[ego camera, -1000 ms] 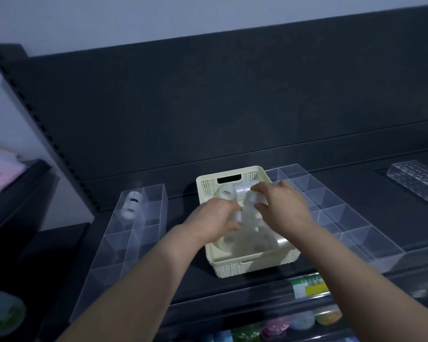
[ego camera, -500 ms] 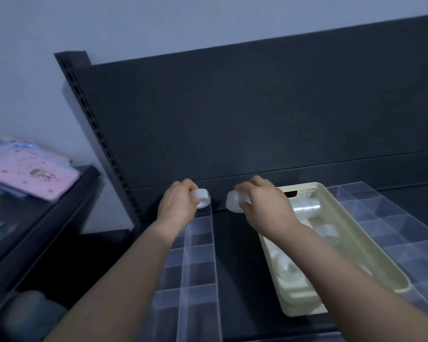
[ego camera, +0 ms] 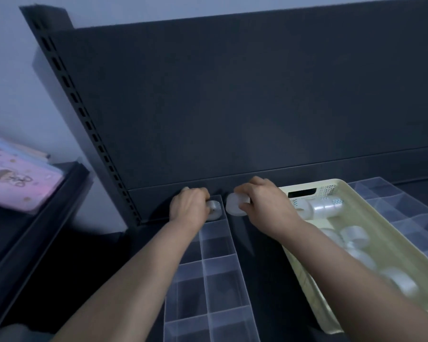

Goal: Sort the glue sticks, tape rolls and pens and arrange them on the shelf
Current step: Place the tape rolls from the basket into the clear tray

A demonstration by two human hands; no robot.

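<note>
Head view: the left hand (ego camera: 189,209) curls around a small clear tape roll (ego camera: 214,210) over the far cell of the transparent plastic divider box (ego camera: 216,269). The right hand (ego camera: 266,206) pinches a round, matte white roll (ego camera: 234,205) just beside it. More glossy rolls (ego camera: 354,234) lie in the cream perforated basket (ego camera: 329,190).

My left hand (ego camera: 188,206) covers most of one tape roll (ego camera: 215,210); only the roll's three o'clock edge shows. My right hand (ego camera: 266,206) hides the three o'clock side of a second roll (ego camera: 234,206). The loose rolls (ego camera: 353,234) in the cream basket (ego camera: 386,233) are blurred, count uncertain. The clear divider tray (ego camera: 218,245) is cut off at six o'clock, and the pink packet (ego camera: 17,183) at nine.
</note>
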